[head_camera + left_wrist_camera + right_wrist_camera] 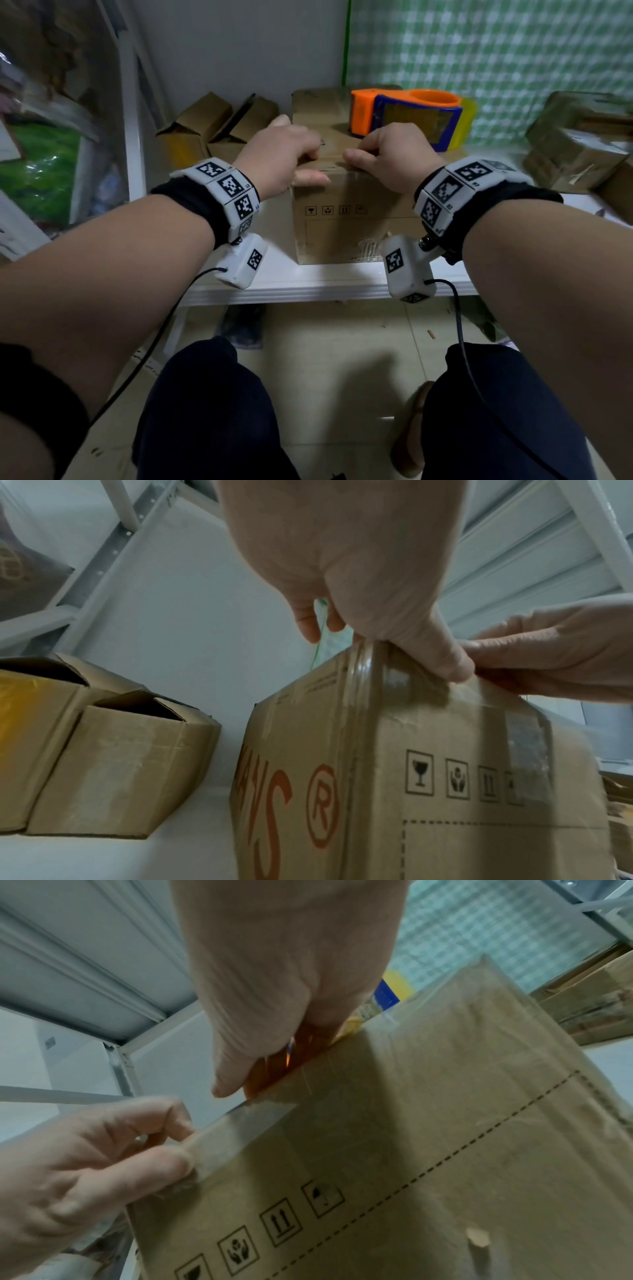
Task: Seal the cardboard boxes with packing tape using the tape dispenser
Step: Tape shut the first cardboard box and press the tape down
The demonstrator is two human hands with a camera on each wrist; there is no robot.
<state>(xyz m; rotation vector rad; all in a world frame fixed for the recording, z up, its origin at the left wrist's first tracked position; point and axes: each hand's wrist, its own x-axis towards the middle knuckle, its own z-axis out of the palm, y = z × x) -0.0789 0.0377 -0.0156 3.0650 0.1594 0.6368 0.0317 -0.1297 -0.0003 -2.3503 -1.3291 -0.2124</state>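
Observation:
A brown cardboard box stands on a white shelf. An orange and blue tape dispenser lies on the far part of its top. My left hand grips the box's near top edge, fingers curled on top. Its thumb presses clear tape against the front face. My right hand holds the same edge just to the right, its thumb tip close to the left thumb.
Two open cardboard boxes sit at the back left of the shelf. Taped boxes are piled at the right. A white rack upright rises on the left, with a green bag beyond it.

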